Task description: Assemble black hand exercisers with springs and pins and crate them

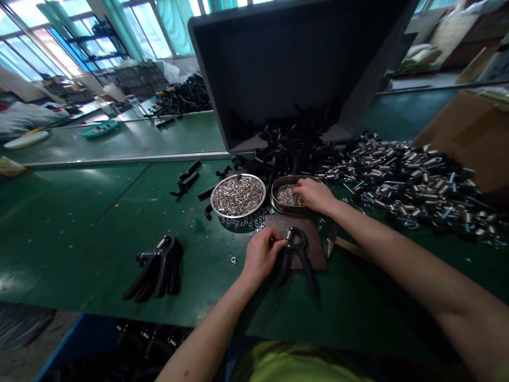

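A black spring clamp [304, 260] lies with its handles toward me over a flat brown plate [320, 245]. My left hand [262, 252] is closed on its upper part, thumb and finger pinched beside the metal spring. My right hand [314, 195] reaches into an oval tin [292, 209] of small metal parts [284, 195]. Its fingers are drawn together among them; what lies between the fingertips is hidden. Left of the tin is a round metal dish [213, 204] heaped with short metal pins [238, 195]. Loose nuts or rings [248, 222] are scattered below it.
A hammer [338, 241] lies right of the plate, under my right forearm. Several black clamps [159, 268] are grouped at left. A large grey bin [214, 95] tips black parts onto the green table [99, 212]. Springs and rods [421, 185] pile up beside a cardboard box [469, 138].
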Demonstrator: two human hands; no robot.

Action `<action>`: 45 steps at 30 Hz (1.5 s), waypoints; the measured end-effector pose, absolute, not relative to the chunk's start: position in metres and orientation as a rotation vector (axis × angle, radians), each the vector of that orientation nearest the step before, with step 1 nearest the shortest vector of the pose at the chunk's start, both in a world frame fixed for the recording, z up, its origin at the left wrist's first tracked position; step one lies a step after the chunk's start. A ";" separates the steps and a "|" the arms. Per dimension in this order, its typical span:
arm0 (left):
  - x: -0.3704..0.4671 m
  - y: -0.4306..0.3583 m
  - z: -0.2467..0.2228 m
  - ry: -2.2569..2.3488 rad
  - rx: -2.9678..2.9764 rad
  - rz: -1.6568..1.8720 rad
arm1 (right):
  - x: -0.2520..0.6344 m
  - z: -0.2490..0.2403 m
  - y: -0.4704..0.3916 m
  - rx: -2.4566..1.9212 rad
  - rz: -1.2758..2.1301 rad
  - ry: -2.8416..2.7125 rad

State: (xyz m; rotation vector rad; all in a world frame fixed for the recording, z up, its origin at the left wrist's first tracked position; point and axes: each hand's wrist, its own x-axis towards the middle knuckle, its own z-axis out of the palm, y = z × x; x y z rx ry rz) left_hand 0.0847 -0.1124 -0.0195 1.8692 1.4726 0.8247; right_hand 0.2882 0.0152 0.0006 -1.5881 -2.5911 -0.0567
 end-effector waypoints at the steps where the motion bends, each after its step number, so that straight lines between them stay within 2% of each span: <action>1: 0.084 -0.115 -0.019 1.449 1.928 0.843 | 0.285 -0.002 0.024 -1.573 -0.039 -2.614; 6: 0.086 -0.127 -0.025 1.261 2.292 0.860 | 0.283 -0.009 0.032 -1.538 0.011 -2.584; 11: 0.091 -0.130 -0.035 1.246 2.478 0.740 | 0.286 0.006 0.006 -1.559 0.023 -2.328; 17: 0.089 -0.129 -0.037 1.231 2.552 0.737 | 0.284 0.020 -0.051 -1.205 0.648 -1.706; 22: 0.088 -0.129 -0.036 1.206 2.465 0.798 | 0.277 0.018 -0.087 -1.105 0.979 -1.545; 25: 0.090 -0.125 -0.033 1.195 2.282 0.836 | 0.279 0.013 -0.087 -1.163 0.877 -1.586; 32: 0.101 -0.106 -0.028 1.298 1.916 0.795 | 0.296 -0.007 -0.040 -1.372 0.126 -2.118; 35: 0.103 -0.103 -0.027 1.300 1.846 0.783 | 0.298 -0.015 -0.025 -1.469 0.055 -2.344; 39: 0.103 -0.099 -0.026 1.316 1.816 0.726 | 0.294 -0.017 -0.014 -1.542 0.063 -2.375; 45: 0.104 -0.077 -0.025 1.264 1.697 0.394 | 0.296 0.003 -0.040 -1.470 0.054 -2.376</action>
